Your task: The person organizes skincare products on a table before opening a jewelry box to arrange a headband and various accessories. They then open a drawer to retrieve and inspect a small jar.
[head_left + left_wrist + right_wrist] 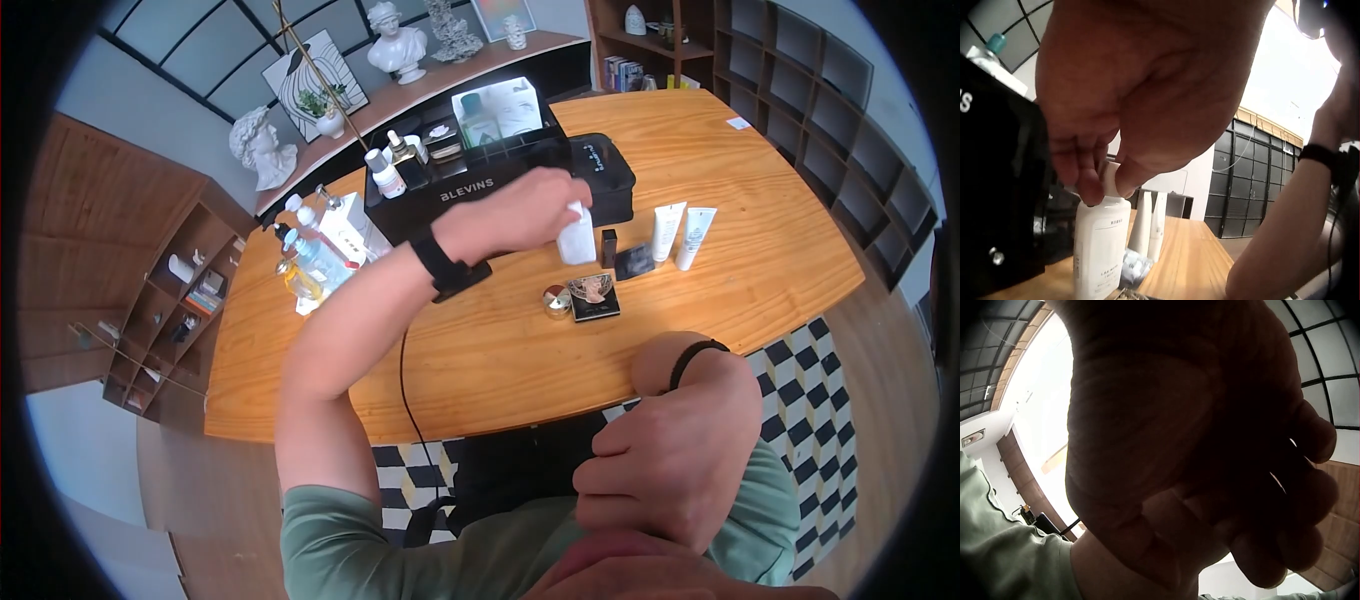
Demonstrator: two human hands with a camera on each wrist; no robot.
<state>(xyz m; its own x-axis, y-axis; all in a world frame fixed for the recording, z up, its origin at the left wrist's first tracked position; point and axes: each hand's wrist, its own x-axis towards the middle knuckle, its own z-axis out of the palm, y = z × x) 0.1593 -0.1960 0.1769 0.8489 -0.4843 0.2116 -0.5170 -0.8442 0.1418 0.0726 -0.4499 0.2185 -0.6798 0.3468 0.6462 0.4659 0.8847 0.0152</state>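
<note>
My left hand (548, 203) reaches over the table and pinches the cap of a white bottle (577, 240) between thumb and fingers. In the left wrist view the left hand (1147, 87) comes down from above, and the bottle (1100, 250) hangs upright below the fingertips with small print facing out. Beside the bottle are a small black box (608, 248), a dark flat packet (635, 263) and two white tubes. My right hand (665, 465) is raised in front of the chest, its fingers loosely bent and holding nothing; in its wrist view the right hand (1191, 437) is dark.
Behind the bottle stands a black organizer (430, 203) lettered BLEVINS, with bottles and a mirror-like panel in it, next to a black case (612, 170). Several pump bottles (318, 262) crowd the left. Nearer lie a round compact (557, 301) and a black palette (598, 308).
</note>
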